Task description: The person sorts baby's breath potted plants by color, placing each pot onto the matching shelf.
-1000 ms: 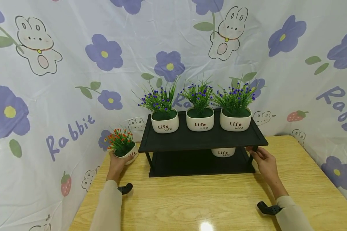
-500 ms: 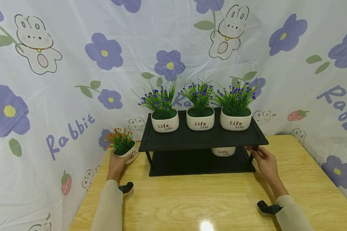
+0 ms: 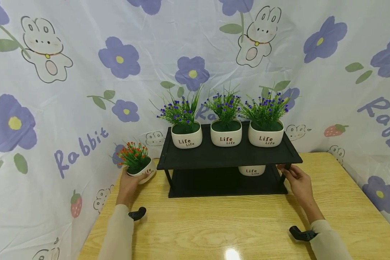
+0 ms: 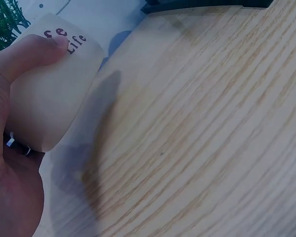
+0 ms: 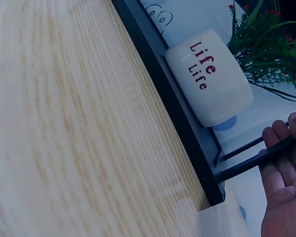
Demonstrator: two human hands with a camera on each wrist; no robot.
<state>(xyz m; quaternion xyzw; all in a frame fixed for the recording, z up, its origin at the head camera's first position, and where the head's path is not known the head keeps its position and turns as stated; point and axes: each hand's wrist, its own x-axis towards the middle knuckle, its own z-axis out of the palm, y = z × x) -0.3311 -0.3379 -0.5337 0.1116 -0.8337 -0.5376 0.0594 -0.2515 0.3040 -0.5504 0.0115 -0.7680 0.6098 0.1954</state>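
Note:
At the table's left side my left hand (image 3: pixel 128 186) grips a white flower pot (image 3: pixel 144 173) holding orange-red artificial flowers. In the left wrist view, the thumb lies across the lettered front of the pot (image 4: pixel 54 94), which leans over. Right of it stands a black two-tier shelf (image 3: pixel 227 157). My right hand (image 3: pixel 299 184) holds the shelf's front right post (image 5: pixel 256 162), fingers behind it. One white pot (image 5: pixel 209 76) with red flowers stands on the lower tier, its plant hidden by the upper tier in the head view.
Three white pots with purple flowers, a left one (image 3: pixel 186 139), a middle one (image 3: pixel 226 138) and a right one (image 3: pixel 265 137), stand in a row on the upper tier. A patterned cloth (image 3: pixel 84 119) hangs behind the wooden table (image 3: pixel 214 224).
My left hand and the pot in it have shifted and tilted slightly to the left. The right hand keeps its place on the post, and the shelf stays put.

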